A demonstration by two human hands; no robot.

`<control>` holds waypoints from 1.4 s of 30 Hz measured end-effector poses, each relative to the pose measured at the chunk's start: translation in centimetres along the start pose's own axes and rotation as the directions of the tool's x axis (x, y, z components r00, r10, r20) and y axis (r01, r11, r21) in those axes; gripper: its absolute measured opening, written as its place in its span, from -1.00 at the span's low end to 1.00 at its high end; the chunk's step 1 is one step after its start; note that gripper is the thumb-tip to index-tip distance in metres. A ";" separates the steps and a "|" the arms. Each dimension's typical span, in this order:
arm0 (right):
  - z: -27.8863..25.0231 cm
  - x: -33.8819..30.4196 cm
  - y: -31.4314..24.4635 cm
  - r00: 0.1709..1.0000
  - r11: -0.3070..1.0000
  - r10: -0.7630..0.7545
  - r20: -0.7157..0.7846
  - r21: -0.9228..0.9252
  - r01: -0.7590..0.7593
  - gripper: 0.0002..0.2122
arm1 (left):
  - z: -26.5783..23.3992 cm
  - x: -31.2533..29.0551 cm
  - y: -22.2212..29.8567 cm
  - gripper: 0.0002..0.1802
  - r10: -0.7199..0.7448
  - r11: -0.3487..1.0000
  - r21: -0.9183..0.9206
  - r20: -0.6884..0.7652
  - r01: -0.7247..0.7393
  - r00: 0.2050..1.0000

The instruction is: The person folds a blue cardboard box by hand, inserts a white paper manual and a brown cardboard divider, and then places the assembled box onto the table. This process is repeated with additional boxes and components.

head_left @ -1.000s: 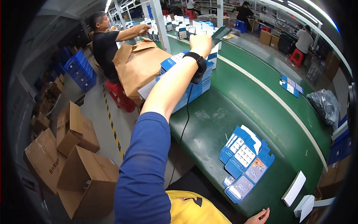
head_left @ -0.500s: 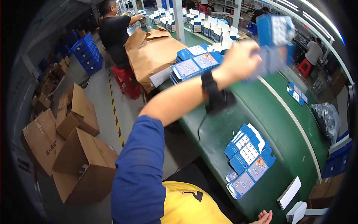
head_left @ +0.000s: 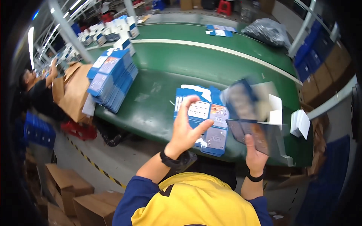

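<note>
A blue and grey printed carton (head_left: 247, 135), smeared by motion, is gripped along its near edge by my right hand (head_left: 257, 155), thumb on top. Pale panels beside it blur too. My left hand (head_left: 187, 127) holds nothing, thumb and forefinger spread apart. It hovers over a small pile of flat blue printed cartons (head_left: 217, 141) on the green table (head_left: 154, 120); part of the pile is hidden behind the hand. A black strap (head_left: 171, 162) circles my left wrist, and a black band (head_left: 255, 177) my right.
A tall stack of flat blue cartons (head_left: 113, 81) stands at left beside brown wrapping paper (head_left: 77, 88). White folded sheets (head_left: 299, 123) lie at right. Beyond are a grey plastic bag (head_left: 266, 32) and standing boxes (head_left: 122, 28). A person (head_left: 39, 88) works far left.
My view has swung right. The carton that was raised in my left hand is no longer there; that hand has come back, spread. My right hand, formerly low and without one, now grips a carton.
</note>
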State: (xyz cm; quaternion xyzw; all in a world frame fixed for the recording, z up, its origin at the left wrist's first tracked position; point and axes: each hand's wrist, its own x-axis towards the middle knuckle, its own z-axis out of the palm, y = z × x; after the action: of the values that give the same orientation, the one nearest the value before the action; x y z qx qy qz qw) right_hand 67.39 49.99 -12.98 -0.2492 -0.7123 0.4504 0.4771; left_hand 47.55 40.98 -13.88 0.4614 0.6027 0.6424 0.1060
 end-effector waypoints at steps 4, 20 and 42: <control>0.2 1.0 -0.3 0.875 0.906 -0.304 0.377 -0.169 0.388 -0.73 | 1.7 1.3 2.4 0.09 0.162 0.929 -0.338 -0.004 -0.154 0.987; 0.7 1.2 2.0 0.928 0.821 0.236 0.289 0.452 -0.349 0.49 | 3.0 -0.8 1.3 0.46 0.220 0.919 -0.382 0.707 0.101 0.672; 0.3 2.5 -0.1 0.965 0.891 0.052 0.258 0.424 -0.162 -0.25 | 2.7 -1.0 -0.5 -0.06 0.370 0.928 -0.086 0.342 -0.363 0.864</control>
State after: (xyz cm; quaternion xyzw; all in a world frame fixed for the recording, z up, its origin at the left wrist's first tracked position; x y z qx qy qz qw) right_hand 66.09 51.76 -11.78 -0.1173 -0.6291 0.6526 0.4057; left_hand 49.82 42.29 -15.21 0.6738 0.4693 0.5632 0.0926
